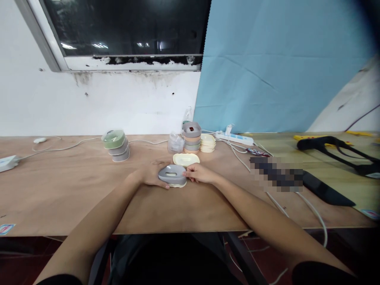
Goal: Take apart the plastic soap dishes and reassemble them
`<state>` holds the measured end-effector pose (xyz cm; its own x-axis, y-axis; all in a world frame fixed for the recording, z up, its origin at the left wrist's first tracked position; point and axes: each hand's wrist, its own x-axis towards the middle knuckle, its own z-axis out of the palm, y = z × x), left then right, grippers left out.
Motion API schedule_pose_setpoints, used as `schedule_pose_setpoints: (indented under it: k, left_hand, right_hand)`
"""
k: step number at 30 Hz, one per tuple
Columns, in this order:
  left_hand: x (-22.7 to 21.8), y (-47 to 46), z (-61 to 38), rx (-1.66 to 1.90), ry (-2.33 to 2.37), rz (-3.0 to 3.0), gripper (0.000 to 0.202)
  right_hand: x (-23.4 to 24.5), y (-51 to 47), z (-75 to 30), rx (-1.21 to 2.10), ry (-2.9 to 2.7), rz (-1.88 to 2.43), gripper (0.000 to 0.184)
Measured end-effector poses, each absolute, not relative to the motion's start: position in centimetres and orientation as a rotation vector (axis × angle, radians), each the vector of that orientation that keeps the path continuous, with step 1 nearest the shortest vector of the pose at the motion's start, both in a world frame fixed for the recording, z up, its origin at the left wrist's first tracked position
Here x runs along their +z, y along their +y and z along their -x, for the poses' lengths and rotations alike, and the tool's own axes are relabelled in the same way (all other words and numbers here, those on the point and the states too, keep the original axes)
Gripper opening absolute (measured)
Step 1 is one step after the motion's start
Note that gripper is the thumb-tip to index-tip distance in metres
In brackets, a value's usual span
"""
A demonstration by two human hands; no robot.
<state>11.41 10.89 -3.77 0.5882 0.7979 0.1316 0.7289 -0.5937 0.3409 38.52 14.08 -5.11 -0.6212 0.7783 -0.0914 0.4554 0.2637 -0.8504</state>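
Observation:
A grey oval soap dish [175, 179] with a slot in its middle sits on the table before me, a cream rim showing under it. My left hand [154, 174] curves round its left side, thumb along the front. Pinched at the dish's right edge are the fingers of my right hand [198, 173]. Just behind the dish lies a cream oval tray [186, 159]. Farther back stands a stack of grey, orange and green dishes [191, 139], with a pile of cream trays [207, 143] to its right and clear plastic lids [175, 143] to its left.
At the left, a leaning stack [118, 152] of grey dishes has a green, clear-covered one on top. A white power strip [234, 137] and loose cables lie at the back right. A black strap-like frame [335, 144] and a dark blade-shaped item [326, 189] lie at the right.

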Motion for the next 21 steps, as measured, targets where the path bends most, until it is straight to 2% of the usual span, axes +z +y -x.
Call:
schedule_pose_setpoints:
  k: [8, 11, 16, 21]
  left_hand:
    - [-3.8, 10.7, -11.8, 0.215, 1.324, -2.543, 0.120]
    - [-4.0, 10.7, -11.8, 0.210, 1.362, -2.517, 0.119]
    - [-3.9, 10.6, -11.8, 0.257, 1.323, -2.500, 0.113]
    - [-4.0, 10.6, -11.8, 0.304, 1.327, -2.504, 0.112]
  right_hand:
    - [-5.4, 14.3, -38.8, 1.279, -2.247, 1.084, 0.047]
    - [-5.4, 14.2, -38.8, 1.257, -2.259, 1.085, 0.048]
    - [-3.7, 14.8, -38.5, 0.978, -2.230, 1.017, 0.045]
    - [-1.0, 17.5, -37.6, 0.739, -1.954, 1.021, 0.032]
